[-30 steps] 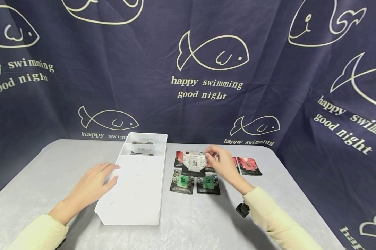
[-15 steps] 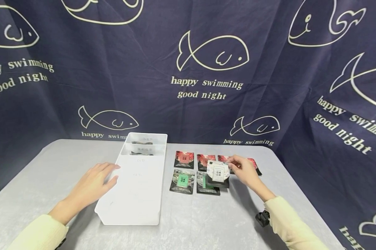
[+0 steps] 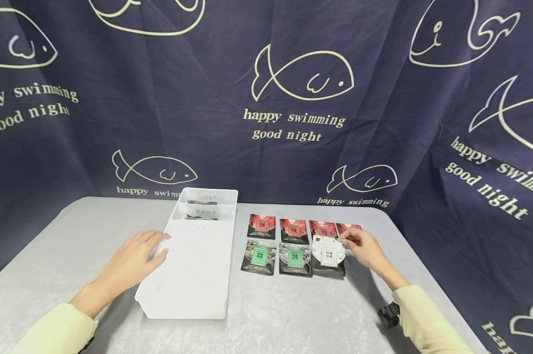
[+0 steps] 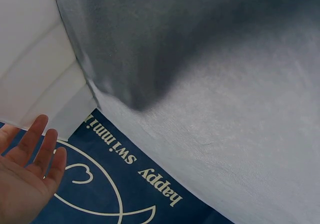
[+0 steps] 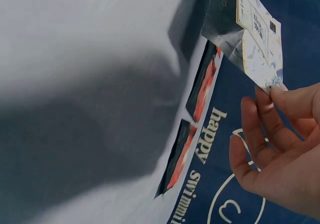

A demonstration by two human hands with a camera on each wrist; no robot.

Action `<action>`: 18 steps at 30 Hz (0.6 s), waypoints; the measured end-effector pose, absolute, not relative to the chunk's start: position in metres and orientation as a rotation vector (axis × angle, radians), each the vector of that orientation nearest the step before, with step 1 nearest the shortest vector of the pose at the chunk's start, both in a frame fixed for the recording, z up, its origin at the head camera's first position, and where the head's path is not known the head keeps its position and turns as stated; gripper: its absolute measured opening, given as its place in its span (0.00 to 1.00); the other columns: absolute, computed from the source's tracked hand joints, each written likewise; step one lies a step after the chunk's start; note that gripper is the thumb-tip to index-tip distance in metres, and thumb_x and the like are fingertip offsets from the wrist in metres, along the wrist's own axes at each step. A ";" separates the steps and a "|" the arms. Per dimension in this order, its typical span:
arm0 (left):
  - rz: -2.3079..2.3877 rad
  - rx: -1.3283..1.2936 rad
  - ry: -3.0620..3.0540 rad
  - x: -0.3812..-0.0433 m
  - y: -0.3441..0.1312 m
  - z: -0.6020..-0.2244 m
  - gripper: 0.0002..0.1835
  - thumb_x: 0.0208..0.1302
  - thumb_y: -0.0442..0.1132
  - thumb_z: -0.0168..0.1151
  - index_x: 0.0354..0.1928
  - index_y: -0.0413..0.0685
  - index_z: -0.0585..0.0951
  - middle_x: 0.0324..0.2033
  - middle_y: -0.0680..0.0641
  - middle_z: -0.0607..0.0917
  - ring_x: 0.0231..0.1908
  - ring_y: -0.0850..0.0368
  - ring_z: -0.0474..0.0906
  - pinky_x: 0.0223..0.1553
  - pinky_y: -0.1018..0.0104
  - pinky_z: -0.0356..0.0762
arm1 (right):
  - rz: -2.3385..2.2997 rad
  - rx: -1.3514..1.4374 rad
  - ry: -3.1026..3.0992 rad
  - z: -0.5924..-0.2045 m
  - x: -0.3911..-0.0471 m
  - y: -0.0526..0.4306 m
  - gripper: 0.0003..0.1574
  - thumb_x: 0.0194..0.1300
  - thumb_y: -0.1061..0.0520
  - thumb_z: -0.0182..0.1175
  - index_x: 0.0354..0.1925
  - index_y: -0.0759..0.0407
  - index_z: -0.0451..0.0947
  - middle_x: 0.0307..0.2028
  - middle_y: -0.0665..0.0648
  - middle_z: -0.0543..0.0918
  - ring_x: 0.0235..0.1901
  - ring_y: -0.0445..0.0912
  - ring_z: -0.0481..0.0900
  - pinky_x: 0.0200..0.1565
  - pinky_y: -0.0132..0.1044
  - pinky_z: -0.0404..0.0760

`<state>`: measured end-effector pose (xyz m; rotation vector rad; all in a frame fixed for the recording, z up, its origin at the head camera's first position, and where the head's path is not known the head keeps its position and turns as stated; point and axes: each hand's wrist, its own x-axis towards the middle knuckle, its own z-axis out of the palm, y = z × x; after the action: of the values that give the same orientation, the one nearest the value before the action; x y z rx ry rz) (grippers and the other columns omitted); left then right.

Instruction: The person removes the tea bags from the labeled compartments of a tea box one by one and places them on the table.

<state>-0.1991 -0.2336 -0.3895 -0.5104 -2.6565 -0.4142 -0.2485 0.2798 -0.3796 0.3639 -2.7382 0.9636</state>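
Gray tabletop (image 3: 271,305) before a navy fish-print curtain (image 3: 213,98): white packet (image 3: 328,253) in the right hand (image 3: 365,250)

Right fingers pinch the white packet by one corner, which is raised off the tabletop. It lies just right of two green packets (image 3: 295,259), in front of four red packets (image 3: 262,226). Left hand (image 3: 131,258), fingers loosely extended, lies at the left edge of a white box (image 3: 191,280).
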 end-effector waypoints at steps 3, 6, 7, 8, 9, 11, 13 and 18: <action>-0.416 -0.509 -2.657 -0.199 -0.233 -0.390 0.17 0.58 0.42 0.56 0.48 0.44 0.77 0.46 0.43 0.80 0.49 0.42 0.74 0.51 0.46 0.69 | 0.982 0.368 -2.757 -0.381 -0.248 0.284 0.03 0.59 0.67 0.56 0.31 0.65 0.77 0.27 0.57 0.80 0.25 0.33 0.70 0.28 0.26 0.73; -0.417 -0.510 -2.655 -0.199 -0.234 -0.390 0.17 0.58 0.42 0.56 0.48 0.44 0.77 0.46 0.43 0.80 0.49 0.42 0.74 0.50 0.46 0.69 | 0.987 0.367 -2.785 -0.382 -0.248 0.286 0.03 0.59 0.68 0.56 0.31 0.65 0.77 0.26 0.57 0.80 0.25 0.34 0.71 0.28 0.26 0.72; -0.418 -0.511 -2.654 -0.199 -0.234 -0.390 0.17 0.58 0.42 0.56 0.48 0.44 0.77 0.46 0.43 0.80 0.49 0.42 0.74 0.50 0.46 0.69 | 0.980 0.367 -2.794 -0.383 -0.248 0.286 0.03 0.59 0.67 0.56 0.31 0.65 0.77 0.27 0.57 0.80 0.25 0.34 0.71 0.28 0.26 0.72; -0.419 -0.511 -2.652 -0.200 -0.234 -0.390 0.17 0.58 0.42 0.56 0.48 0.44 0.77 0.46 0.43 0.80 0.49 0.42 0.74 0.50 0.46 0.69 | 0.970 0.367 -2.797 -0.384 -0.249 0.286 0.03 0.59 0.67 0.57 0.31 0.65 0.78 0.27 0.57 0.80 0.25 0.34 0.71 0.27 0.26 0.72; -0.418 -0.512 -2.652 -0.200 -0.235 -0.391 0.17 0.58 0.42 0.56 0.48 0.44 0.77 0.46 0.43 0.80 0.49 0.42 0.74 0.50 0.46 0.70 | 0.956 0.368 -2.802 -0.385 -0.249 0.287 0.03 0.59 0.67 0.57 0.31 0.65 0.78 0.27 0.56 0.79 0.25 0.35 0.70 0.27 0.26 0.71; -0.418 -0.512 -2.649 -0.200 -0.235 -0.391 0.17 0.58 0.42 0.56 0.48 0.44 0.77 0.46 0.43 0.80 0.49 0.43 0.74 0.51 0.47 0.70 | 0.912 0.371 -2.811 -0.388 -0.251 0.287 0.03 0.59 0.66 0.57 0.31 0.64 0.78 0.27 0.56 0.79 0.25 0.36 0.69 0.27 0.27 0.70; -0.417 -0.513 -2.649 -0.200 -0.235 -0.391 0.17 0.58 0.42 0.56 0.48 0.44 0.77 0.47 0.43 0.80 0.49 0.43 0.74 0.51 0.47 0.70 | 0.855 0.376 -2.820 -0.391 -0.253 0.288 0.03 0.59 0.66 0.57 0.31 0.64 0.78 0.26 0.55 0.79 0.25 0.37 0.68 0.27 0.28 0.69; -0.412 -0.514 -2.647 -0.200 -0.234 -0.390 0.17 0.58 0.42 0.56 0.48 0.44 0.77 0.46 0.43 0.80 0.48 0.43 0.74 0.51 0.47 0.70 | 0.759 0.376 -2.855 -0.397 -0.257 0.288 0.04 0.56 0.67 0.57 0.32 0.63 0.78 0.24 0.54 0.79 0.24 0.40 0.68 0.27 0.30 0.67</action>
<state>-0.2002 -0.2341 -0.3899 -0.5135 -2.6473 -0.4125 -0.2572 0.2882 -0.3972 0.3757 -2.8548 0.7588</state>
